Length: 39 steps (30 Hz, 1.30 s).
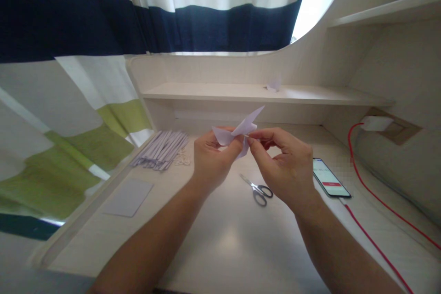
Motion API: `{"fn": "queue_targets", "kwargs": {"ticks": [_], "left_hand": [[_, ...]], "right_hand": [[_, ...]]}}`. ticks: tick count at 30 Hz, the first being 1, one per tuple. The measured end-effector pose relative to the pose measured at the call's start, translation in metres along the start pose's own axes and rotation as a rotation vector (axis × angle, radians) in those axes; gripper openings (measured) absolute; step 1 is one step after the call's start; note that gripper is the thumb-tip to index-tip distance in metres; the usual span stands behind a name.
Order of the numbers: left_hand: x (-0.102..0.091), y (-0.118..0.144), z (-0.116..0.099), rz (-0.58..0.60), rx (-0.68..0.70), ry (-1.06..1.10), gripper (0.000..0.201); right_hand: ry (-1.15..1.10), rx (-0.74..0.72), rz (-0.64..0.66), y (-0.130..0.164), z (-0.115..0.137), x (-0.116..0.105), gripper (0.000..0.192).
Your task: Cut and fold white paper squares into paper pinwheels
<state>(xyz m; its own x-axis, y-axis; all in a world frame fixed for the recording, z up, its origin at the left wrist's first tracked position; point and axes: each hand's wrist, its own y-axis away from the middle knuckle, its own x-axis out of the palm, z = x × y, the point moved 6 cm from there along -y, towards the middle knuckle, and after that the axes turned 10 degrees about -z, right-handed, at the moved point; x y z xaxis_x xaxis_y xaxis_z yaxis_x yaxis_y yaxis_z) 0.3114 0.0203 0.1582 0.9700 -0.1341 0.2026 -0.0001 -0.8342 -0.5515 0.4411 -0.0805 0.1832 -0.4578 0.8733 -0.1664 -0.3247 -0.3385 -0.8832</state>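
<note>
Above the middle of the desk, a folded pale lilac paper pinwheel [248, 124] is held up between both hands, its pointed blades sticking out. My left hand [217, 156] is closed on it, thumb in front and fingers behind. The fingertips of my right hand [282, 161] pinch at the pinwheel's centre, where a tiny whitish bit shows, too small to name. Below the hands lies a pair of scissors [258, 190] with dark handles, blades slightly apart and pointing up-left.
At the left lie a pile of thin rolled paper sticks [165, 147], small pale pieces [182, 158] and flat paper [129, 197]. A phone [330, 178] with a red cable [375, 245] lies right, near a plugged-in charger [377, 123]. Folded paper [274, 85] sits on the shelf [213, 93].
</note>
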Motion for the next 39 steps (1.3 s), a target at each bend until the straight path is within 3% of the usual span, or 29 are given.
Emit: {"fn": "queue_targets", "kwargs": {"ticks": [11, 21, 25, 29, 34, 36, 39], "left_hand": [[-0.002, 0.004, -0.003, -0.045, 0.114, -0.067, 0.003], [-0.003, -0.003, 0.002, -0.033, 0.002, -0.006, 0.005], [-0.010, -0.017, 0.016, -0.045, -0.082, 0.080, 0.015], [-0.020, -0.031, 0.027, -0.038, -0.142, 0.142, 0.025], [-0.021, -0.030, 0.029, 0.050, -0.214, 0.175, 0.026], [-0.020, -0.026, 0.029, 0.073, -0.238, 0.187, 0.023], [-0.017, -0.018, 0.031, 0.109, -0.277, 0.191, 0.023]], "right_hand": [[0.015, -0.009, 0.007, 0.004, 0.004, 0.002, 0.010], [0.003, 0.019, 0.020, 0.004, 0.002, 0.003, 0.011], [-0.017, 0.137, 0.067, 0.003, -0.013, 0.001, 0.003], [-0.064, 0.350, 0.310, 0.043, -0.048, 0.024, 0.012], [0.135, 0.216, 0.777, 0.141, -0.068, 0.069, 0.021], [0.149, 0.206, 0.818, 0.163, -0.070, 0.077, 0.019], [0.150, 0.230, 0.806, 0.165, -0.074, 0.076, 0.017]]}}
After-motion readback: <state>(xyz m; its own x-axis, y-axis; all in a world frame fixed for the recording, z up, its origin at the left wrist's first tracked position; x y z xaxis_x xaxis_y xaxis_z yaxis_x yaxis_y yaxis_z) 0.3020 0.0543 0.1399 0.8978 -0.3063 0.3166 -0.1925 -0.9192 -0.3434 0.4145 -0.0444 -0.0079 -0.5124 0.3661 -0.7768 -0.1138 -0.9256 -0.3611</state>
